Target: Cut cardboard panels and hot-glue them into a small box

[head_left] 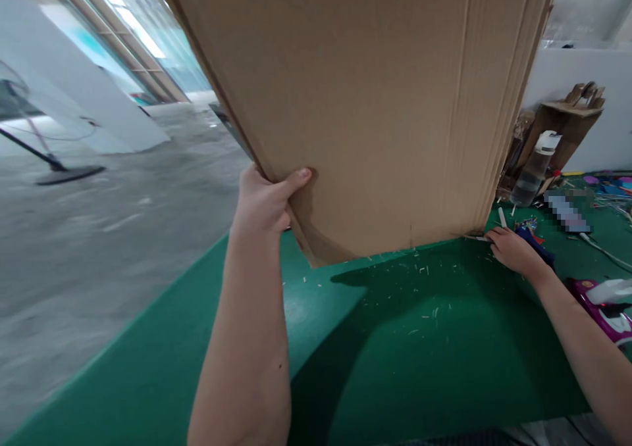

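Head view: one brown corrugated cardboard panel (375,104), raised above the green tabletop (419,380), its left edge clasped by the left hand (264,199), thumb on the face. Right hand (513,252), fingers closed on a slim pointed tool (474,238) by the panel's lower right corner; white-capped clear bottle (529,177) behind.

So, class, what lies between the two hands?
In the head view, cardboard lies between them: the left hand grips its left edge, and the right hand is by its lower right corner.
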Demonstrator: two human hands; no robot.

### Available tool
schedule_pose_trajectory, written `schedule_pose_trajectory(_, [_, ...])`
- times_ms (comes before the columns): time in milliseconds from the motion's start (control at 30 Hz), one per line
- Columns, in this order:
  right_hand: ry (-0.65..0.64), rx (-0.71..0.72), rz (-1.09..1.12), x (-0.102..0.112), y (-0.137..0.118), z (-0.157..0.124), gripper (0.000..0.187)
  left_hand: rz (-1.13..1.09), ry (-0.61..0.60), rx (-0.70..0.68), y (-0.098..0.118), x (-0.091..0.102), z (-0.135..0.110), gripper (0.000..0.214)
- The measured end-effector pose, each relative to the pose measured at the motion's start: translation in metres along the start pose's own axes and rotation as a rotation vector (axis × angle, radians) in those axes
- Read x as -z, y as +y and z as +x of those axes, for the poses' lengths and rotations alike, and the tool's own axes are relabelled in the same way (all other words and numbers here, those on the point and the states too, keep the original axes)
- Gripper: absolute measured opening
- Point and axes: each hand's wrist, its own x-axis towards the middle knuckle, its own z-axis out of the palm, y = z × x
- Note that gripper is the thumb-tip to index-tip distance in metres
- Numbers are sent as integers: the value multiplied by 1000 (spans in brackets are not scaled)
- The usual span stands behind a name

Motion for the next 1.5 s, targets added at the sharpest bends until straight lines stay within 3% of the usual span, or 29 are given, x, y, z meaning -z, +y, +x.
schedule_pose_trajectory(233, [-41,34,100,-6,16,1,40,-4,-20,91,-21,-22,-10,51])
schedule_pose_trajectory(400, [-72,-15,213,2,13,0,38,-21,-43,93,-37,-31,-15,53])
schedule_pose_trajectory(633, [57,-71,306,22,-16,-3,38,104,19,6,-53,-46,-15,53])
schedule_pose_trajectory(800, [261,-163,489,34,-45,10,37,176,0,-65,-59,-57,-15,51])
schedule_pose_trajectory(900, [313,-132,682,40,-63,22,41,178,-9,-80,-61,-60,-14,52])
schedule_pose_trajectory(1000, [334,-84,793,49,-77,31,35,149,-19,-66,-61,-62,-15,55])
schedule_pose_trajectory(1167, [401,-115,764,72,-95,39,33,128,-22,-54,-56,-64,-24,45])
schedule_pose_trajectory(1333, [547,-175,486,90,-104,49,57,295,150,-112,-52,-72,-34,42])
schedule_pose_trajectory(1500, [617,-165,301,89,-109,58,64,488,291,-163,-52,-81,-37,42])
